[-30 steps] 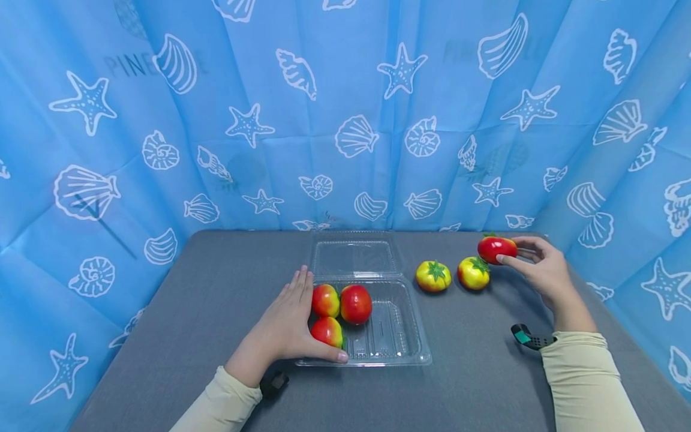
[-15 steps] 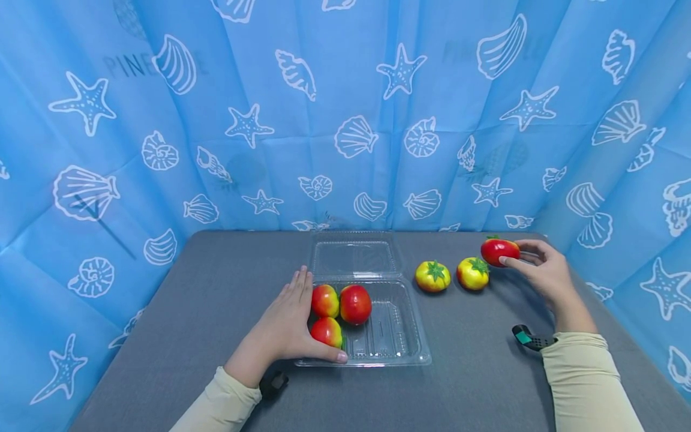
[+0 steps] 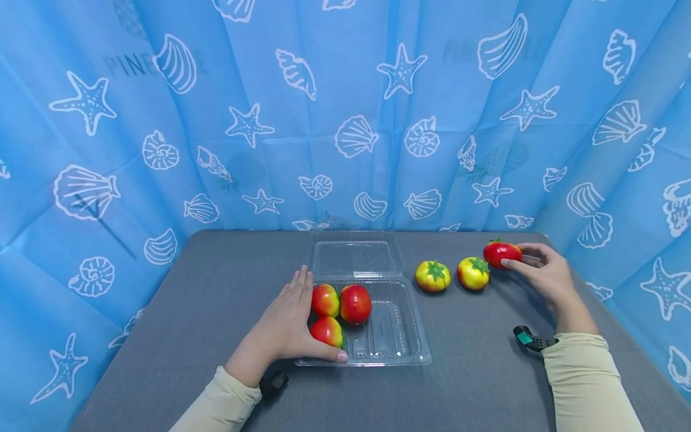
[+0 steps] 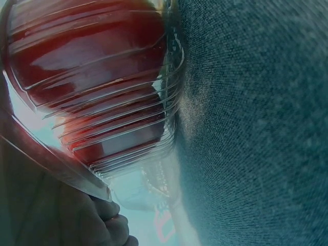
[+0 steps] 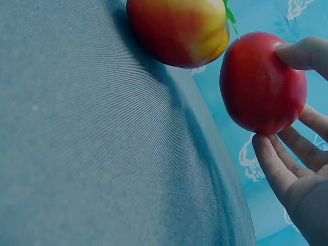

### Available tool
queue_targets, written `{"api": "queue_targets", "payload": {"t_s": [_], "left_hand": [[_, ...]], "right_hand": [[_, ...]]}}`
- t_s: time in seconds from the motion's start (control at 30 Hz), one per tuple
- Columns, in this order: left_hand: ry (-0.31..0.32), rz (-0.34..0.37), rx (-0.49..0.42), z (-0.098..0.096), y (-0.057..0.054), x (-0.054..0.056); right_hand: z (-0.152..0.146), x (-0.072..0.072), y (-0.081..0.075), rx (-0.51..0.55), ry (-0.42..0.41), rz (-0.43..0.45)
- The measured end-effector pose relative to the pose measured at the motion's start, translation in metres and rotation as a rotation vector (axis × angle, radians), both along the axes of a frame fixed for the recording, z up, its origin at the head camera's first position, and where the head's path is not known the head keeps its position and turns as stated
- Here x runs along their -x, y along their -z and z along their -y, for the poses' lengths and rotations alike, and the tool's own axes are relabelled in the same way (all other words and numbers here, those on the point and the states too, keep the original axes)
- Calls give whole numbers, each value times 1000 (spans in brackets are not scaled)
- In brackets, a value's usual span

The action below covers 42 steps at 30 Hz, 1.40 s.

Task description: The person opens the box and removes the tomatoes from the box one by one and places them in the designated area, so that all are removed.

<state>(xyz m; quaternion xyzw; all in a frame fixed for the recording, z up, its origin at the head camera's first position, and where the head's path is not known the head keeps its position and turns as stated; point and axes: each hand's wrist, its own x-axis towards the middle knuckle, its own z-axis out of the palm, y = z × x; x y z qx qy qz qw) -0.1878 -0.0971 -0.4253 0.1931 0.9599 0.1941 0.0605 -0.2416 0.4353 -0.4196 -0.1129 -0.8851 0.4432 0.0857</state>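
Observation:
In the head view, my right hand (image 3: 545, 276) pinches a red tomato (image 3: 502, 255) between thumb and fingers at the back right. The same tomato (image 5: 264, 82) appears off the cloth in the right wrist view. Just left of it sit a yellow-red tomato (image 3: 472, 273) and another yellow-red tomato (image 3: 432, 276), green leaves up. My left hand (image 3: 286, 324) rests along the left edge of a clear plastic container (image 3: 396, 324), fingers straight, thumb on the front rim. Inside, at the left, lie a large red tomato (image 3: 355, 304) and two red-yellow tomatoes (image 3: 326, 300).
The container's clear lid (image 3: 354, 257) lies folded back on the grey table (image 3: 227, 276). A blue curtain (image 3: 324, 120) with white shells and starfish hangs behind the table and along both sides. Black wrist bands (image 3: 531, 339) sit at the sleeves.
My right hand has moved slightly right and down with the red tomato. The left hand and the container have stayed in place.

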Motion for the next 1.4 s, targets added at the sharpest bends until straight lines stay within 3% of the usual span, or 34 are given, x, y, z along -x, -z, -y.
{"api": "queue_targets", "payload": {"t_s": [0.5, 1.4], "left_hand": [[-5, 2, -10, -1, 0, 0], [0, 5, -4, 0, -1, -1]], "right_hand": [[1, 0, 5, 37, -13, 39], [-7, -1, 10, -11, -76, 83]]}}
